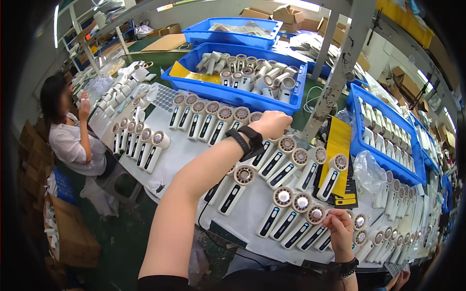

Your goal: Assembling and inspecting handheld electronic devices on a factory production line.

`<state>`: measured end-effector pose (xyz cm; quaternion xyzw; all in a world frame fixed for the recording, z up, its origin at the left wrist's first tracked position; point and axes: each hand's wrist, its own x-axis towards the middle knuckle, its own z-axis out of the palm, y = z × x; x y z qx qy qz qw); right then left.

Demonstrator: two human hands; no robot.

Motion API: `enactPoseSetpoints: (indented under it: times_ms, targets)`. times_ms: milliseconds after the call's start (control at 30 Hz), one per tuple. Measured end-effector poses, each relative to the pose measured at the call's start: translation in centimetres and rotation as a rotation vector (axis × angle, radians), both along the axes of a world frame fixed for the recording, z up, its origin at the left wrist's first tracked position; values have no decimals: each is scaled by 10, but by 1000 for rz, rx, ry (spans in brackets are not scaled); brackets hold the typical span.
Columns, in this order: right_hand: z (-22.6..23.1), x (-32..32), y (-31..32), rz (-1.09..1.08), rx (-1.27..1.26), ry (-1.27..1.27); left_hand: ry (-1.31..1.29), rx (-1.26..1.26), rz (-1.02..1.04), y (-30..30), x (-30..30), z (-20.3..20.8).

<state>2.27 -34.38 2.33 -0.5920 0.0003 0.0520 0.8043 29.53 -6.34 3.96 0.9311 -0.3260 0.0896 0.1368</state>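
Observation:
My left arm reaches out across the worktable, and my left hand [273,124] is curled closed above the rows of white handheld fans [224,120]. Whatever its fingers hold, if anything, is hidden. Nearer to me, my right hand [341,228] is closed in a pinch beside a fan with a shiny silver disc at its hub [315,214]; what it pinches is too small to name. Several fans with lit displays lie in a row to its left. Beyond it, one fan [333,177] rests partly on a yellow sheet [338,140].
A blue bin of fans [233,99] stands at the back, another [387,154] at right. A grey metal post [340,72] rises between them. Beside the right bin sits a clear plastic bag [367,169]. A person [73,131] sits at left; another person's hand [402,279] shows lower right.

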Motion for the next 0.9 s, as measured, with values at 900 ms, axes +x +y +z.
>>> enactPoseSetpoints:
  times_ms: [900]
  targets:
    - [-13,11,-24,-25,88,22,-38,-132,399,101,-193,-1]
